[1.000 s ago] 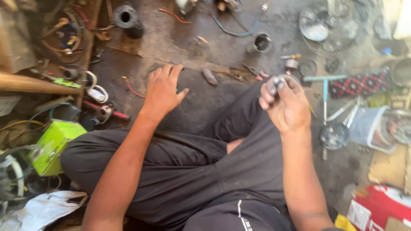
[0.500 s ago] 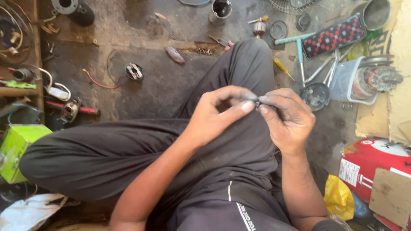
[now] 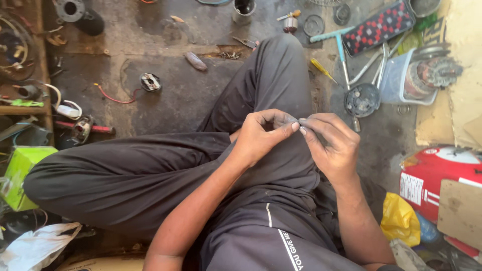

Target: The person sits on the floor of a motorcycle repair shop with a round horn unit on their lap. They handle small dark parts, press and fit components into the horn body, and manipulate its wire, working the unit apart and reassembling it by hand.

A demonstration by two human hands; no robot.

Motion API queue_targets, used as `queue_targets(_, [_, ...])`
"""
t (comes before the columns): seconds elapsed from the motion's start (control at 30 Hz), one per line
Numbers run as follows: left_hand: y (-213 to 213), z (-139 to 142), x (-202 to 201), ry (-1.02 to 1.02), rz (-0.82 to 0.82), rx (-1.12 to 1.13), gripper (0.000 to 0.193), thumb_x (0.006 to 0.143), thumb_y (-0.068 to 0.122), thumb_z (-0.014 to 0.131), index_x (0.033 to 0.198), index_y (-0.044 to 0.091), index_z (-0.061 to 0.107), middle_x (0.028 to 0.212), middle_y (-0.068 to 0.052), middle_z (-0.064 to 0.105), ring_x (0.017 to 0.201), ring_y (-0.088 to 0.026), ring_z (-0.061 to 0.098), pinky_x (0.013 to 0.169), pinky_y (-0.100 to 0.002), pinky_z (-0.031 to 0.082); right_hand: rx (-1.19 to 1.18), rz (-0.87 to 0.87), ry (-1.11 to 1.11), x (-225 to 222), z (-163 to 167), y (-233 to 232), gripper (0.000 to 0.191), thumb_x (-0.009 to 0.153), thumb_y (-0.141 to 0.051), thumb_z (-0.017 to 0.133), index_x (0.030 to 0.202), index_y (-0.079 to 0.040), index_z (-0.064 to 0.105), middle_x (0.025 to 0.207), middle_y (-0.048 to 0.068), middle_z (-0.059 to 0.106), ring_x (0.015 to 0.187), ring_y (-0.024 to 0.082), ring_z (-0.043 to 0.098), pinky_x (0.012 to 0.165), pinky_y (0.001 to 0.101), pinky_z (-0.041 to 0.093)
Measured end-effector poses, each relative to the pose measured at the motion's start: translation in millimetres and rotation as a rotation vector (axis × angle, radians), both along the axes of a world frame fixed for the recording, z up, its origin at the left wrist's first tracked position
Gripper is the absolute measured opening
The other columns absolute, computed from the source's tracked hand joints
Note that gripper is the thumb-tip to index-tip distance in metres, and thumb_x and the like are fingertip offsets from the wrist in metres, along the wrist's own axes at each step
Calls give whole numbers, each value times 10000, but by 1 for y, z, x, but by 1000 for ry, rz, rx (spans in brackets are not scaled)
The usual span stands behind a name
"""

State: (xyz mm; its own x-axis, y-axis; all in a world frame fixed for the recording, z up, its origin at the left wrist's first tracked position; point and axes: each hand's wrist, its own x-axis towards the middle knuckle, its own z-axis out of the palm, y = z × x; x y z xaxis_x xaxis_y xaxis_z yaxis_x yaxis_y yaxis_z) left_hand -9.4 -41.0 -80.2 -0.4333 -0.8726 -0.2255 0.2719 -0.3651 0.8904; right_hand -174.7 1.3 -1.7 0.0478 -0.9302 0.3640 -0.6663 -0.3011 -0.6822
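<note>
both hands [image 3: 298, 135] pinched together, fingertips [image 3: 295, 126] touching over lap.

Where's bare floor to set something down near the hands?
Free: the dark floor patch between the red wire, the small round part and the raised knee. Crowded: the right side around the clear tub and round cover, and the left edge by the green box.

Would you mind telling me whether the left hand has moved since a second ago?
Yes. The left hand has left the floor beyond the knee and come in over the lap to meet the right hand.
</note>
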Motion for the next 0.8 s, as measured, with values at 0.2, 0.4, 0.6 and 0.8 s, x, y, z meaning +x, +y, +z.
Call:
queue_targets(0.2, [13,-28,-22,-127,4,-35,215,910,183,791,991,-15,761,837,28,714,746,-8,587,674,-192,493,59,-94,9,-35,-48,21,112,941,31,769,1044,13,730,1007,124,730,922,228,727,839,315,571])
queue_targets(0.4, [14,-52,-23,-169,-21,7,233,923,208,763,990,-12,725,759,13,674,612,-22,594,550,-204,475,281,-500,-248,-109,-147,17,115,939,-21,771,1045,14,747,957,103,748,807,135,691,737,304,565])
queue_targets(0.6, [8,-59,-17,-63,-27,83,243,951,213,738,1037,-11,703,756,-23,701,590,-55,639,532,-217,503,248,-481,133,-116,-207,15,143,890,-50,808,997,31,758,934,154,732,750,230,725,702,347,573])
queue_targets(0.8, [8,-64,-17,-41,-23,104,262,962,225,730,1058,-18,703,762,-28,697,586,-65,642,524,-222,503,278,-441,54,-120,-205,14,160,868,-44,803,993,38,744,944,152,734,759,249,730,697,350,567])
